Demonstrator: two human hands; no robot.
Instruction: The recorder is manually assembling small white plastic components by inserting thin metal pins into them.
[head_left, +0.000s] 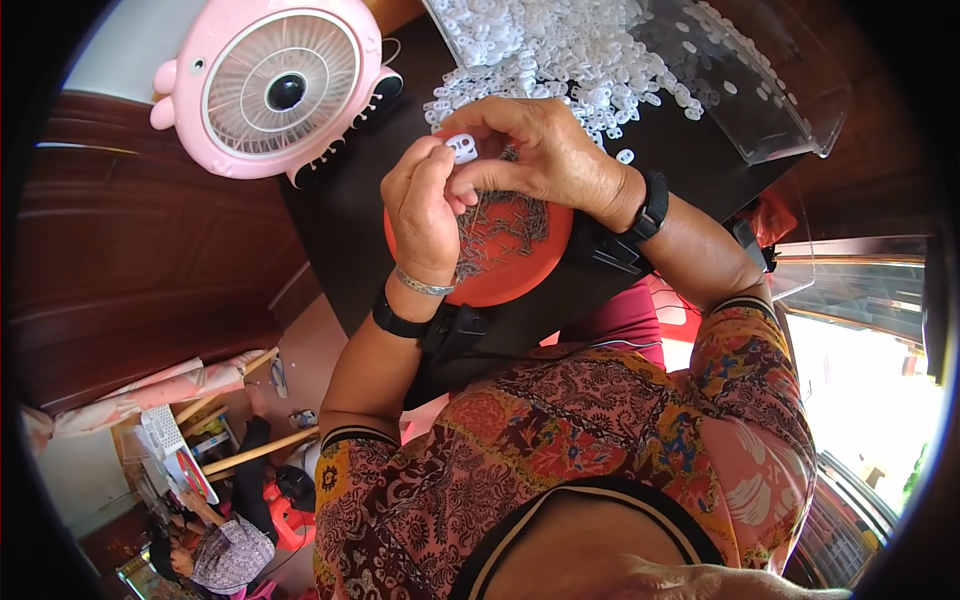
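Both hands met above an orange dish (pixel 505 285) of thin metal pins on the dark counter (pixel 340 230). The left hand (pixel 422 212) and right hand (pixel 545 155) pinched a small white plastic piece (pixel 461 147) between their fingertips. Behind lay a heap of white pieces (pixel 560 55), with a pink fan (pixel 275 85) just beside it.

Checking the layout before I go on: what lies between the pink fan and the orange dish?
In the head view, only bare black tabletop lies between the pink fan and the orange dish.
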